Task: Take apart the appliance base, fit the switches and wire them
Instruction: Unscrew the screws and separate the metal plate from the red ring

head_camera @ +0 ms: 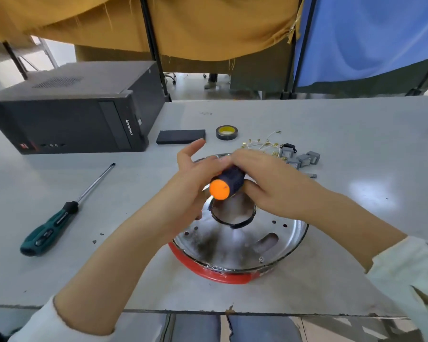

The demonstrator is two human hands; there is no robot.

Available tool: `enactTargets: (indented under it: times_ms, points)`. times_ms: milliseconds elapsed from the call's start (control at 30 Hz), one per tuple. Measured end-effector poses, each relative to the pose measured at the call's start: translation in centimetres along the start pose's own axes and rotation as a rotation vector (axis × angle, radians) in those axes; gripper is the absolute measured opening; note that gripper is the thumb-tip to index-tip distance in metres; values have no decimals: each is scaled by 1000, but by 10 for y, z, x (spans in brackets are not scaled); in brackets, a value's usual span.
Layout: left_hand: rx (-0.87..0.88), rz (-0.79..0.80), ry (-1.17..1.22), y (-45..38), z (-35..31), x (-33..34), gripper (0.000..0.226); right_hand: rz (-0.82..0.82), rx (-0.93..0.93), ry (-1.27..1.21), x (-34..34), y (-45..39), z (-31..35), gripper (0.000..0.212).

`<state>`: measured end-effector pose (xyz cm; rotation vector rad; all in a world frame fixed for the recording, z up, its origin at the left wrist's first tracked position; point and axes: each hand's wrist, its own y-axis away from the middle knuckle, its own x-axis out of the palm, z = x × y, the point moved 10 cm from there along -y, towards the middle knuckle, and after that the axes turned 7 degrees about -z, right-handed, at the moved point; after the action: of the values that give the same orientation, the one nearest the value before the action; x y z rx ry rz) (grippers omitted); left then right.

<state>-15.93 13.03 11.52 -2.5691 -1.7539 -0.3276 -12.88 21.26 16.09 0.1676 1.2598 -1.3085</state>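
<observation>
Holding a screwdriver [229, 181] with a dark handle and an orange end, the right hand [269, 181] has its fingers curled over the top of the handle and its thumb tucked under it. The orange end points back toward the person. The left hand [190, 183] is just beside the handle on the other side, palm turned inward, its fingers straight and a little spread, pointing up and away. Both forearms reach in from the near edge of the bench [331, 134], and both hands hover over the far half of the appliance base [242, 240]. The base is a shiny metal dish with a red rim and lies flat on the bench, close to the near edge. Small grey switches [303, 159] and thin wires [262, 143] lie just behind it. A green screwdriver [59, 217] lies well to the left.
</observation>
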Motion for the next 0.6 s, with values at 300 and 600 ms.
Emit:
enactTargets:
  times_ms: [300,600]
  points:
    - [278,212,-1088,-3,30,4,33,-388,241,-486,-68,-15,-21,30]
    - [373,353,-1299,-5,49,25,45,-267,203,-695,-66,-12,16,27]
